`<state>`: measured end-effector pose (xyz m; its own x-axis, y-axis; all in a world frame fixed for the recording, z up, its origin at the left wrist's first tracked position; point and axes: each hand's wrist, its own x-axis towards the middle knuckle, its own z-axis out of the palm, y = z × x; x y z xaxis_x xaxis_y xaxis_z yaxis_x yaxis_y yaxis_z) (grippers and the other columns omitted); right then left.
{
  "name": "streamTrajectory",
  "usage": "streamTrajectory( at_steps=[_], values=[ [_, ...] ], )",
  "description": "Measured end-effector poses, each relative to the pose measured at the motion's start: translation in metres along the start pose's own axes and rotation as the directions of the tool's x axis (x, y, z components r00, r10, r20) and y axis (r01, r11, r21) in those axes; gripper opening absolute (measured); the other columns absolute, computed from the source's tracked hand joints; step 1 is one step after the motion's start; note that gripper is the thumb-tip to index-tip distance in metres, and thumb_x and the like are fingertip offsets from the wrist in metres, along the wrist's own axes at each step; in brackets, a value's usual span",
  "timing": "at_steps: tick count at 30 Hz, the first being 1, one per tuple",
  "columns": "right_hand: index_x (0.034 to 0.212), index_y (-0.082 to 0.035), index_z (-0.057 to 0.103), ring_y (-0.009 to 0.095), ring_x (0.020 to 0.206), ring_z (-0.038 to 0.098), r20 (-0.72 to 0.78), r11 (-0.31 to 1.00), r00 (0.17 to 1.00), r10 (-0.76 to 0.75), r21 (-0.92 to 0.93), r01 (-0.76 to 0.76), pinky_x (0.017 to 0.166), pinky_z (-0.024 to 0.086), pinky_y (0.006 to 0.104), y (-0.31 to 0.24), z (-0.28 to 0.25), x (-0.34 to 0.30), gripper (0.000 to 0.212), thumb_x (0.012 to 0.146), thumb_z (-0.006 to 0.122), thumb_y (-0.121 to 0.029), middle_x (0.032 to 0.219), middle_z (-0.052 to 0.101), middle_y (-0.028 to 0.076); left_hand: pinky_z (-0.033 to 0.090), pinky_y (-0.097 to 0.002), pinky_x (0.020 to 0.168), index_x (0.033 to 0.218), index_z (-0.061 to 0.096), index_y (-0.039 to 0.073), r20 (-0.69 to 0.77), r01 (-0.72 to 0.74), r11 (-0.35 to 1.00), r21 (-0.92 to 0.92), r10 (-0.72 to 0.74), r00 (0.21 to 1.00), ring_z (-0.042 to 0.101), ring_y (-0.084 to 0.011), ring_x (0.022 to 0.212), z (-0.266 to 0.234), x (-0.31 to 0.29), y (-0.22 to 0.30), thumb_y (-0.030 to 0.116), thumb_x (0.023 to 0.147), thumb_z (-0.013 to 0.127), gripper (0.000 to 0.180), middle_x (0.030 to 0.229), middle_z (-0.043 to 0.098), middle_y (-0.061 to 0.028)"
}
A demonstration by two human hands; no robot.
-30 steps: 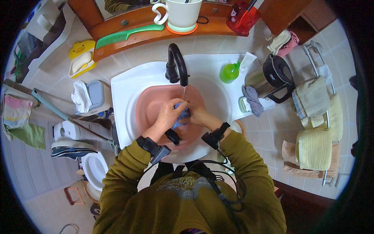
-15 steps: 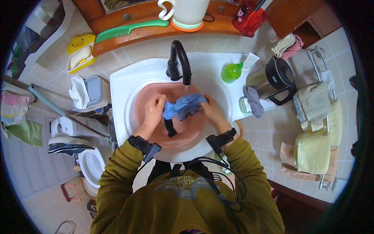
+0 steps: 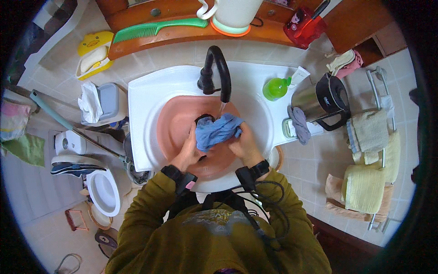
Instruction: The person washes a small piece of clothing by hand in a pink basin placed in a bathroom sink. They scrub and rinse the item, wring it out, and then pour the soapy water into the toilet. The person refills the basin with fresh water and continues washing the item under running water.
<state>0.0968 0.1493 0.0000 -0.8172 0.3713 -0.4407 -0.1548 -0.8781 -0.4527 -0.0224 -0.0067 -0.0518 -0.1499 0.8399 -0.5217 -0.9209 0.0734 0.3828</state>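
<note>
A wet blue cloth (image 3: 218, 131) is bunched up between my two hands, over a pink basin (image 3: 169, 119) set in the white sink. My left hand (image 3: 188, 150) grips its left side, and my right hand (image 3: 244, 145) holds its right side. Parts of the fingers are hidden behind the folds. From the black faucet (image 3: 221, 68), a thin stream of water runs down onto or just behind the cloth. Something black (image 3: 204, 118), partly covered by the cloth, shows at its upper left; its kind cannot be made out.
A green bottle (image 3: 275, 89), a white tube (image 3: 299, 76), a grey cloth (image 3: 299, 125) and a steel kettle (image 3: 315, 97) stand or lie right of the sink. Above runs a wooden shelf (image 3: 178, 40) with a green comb (image 3: 159, 28). Towels (image 3: 363, 188) hang at the right.
The cloth was stretched out between my hands and is now gathered into a bunch. Both hands have moved lower, and my left hand has come in toward the right.
</note>
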Motion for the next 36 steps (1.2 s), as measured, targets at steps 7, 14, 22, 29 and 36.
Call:
streamTrajectory(
  at_steps=[7,14,22,29,36],
  values=[
    [0.124,-0.006,0.059,0.025,0.115,0.06,0.072,1.0,0.997,-0.002,0.018,0.0,0.104,0.045,0.0411,0.011,-0.048,0.004,0.034,0.1,0.042,-0.023,0.122,0.064,0.009,0.051,-0.0413,0.097,0.135,0.05,0.011,0.098,-0.231,0.958,-0.169,0.25,0.963,0.061,-0.0283,0.115,0.021,0.008,-0.003,0.063,0.099,0.041,0.065,0.128,0.061,-0.0106],
    [0.129,-0.006,0.057,0.025,0.122,0.054,0.148,0.567,0.952,-0.267,-0.775,0.279,0.108,0.039,0.0395,0.029,-0.025,-0.012,0.037,0.094,0.055,-0.016,0.134,0.055,0.013,0.053,-0.0413,0.093,0.12,0.058,0.013,-0.23,-0.367,0.871,-0.326,0.303,0.925,0.064,-0.0274,0.1,0.016,0.028,0.031,0.052,0.099,0.053,0.045,0.109,0.065,-0.0087],
    [0.136,-0.008,0.057,0.036,0.127,0.05,0.496,-0.153,0.728,-0.472,-0.86,0.487,0.109,0.037,0.0422,0.07,0.0,0.027,0.043,0.097,0.059,-0.026,0.138,0.052,0.021,0.051,-0.0325,0.084,0.109,0.06,0.013,-0.205,-0.453,0.874,-0.178,0.417,0.885,0.06,-0.0173,0.091,0.003,0.066,-0.013,0.049,0.103,0.047,0.039,0.101,0.063,-0.0035],
    [0.119,-0.002,0.064,0.028,0.104,0.063,0.35,-0.105,0.71,-0.611,-0.925,0.365,0.093,0.047,0.0362,0.022,-0.037,0.069,0.031,0.098,0.057,-0.024,0.113,0.066,0.017,0.052,-0.0324,0.079,0.111,0.06,0.01,-0.386,-0.332,0.935,-0.123,0.263,0.884,0.062,-0.0161,0.092,0.051,0.039,-0.017,0.041,0.104,0.048,0.034,0.098,0.064,-0.0018],
    [0.116,-0.001,0.064,0.033,0.106,0.063,0.096,0.153,0.946,-0.311,-0.977,0.149,0.09,0.05,0.0405,-0.031,-0.067,0.051,0.027,0.093,0.057,-0.015,0.117,0.064,0.022,0.041,-0.0285,0.071,0.106,0.061,0.012,-0.38,-0.322,0.913,0.25,0.398,0.835,0.051,-0.0119,0.078,0.042,0.01,0.013,0.037,0.096,0.061,0.026,0.09,0.057,0.001]
  ],
)
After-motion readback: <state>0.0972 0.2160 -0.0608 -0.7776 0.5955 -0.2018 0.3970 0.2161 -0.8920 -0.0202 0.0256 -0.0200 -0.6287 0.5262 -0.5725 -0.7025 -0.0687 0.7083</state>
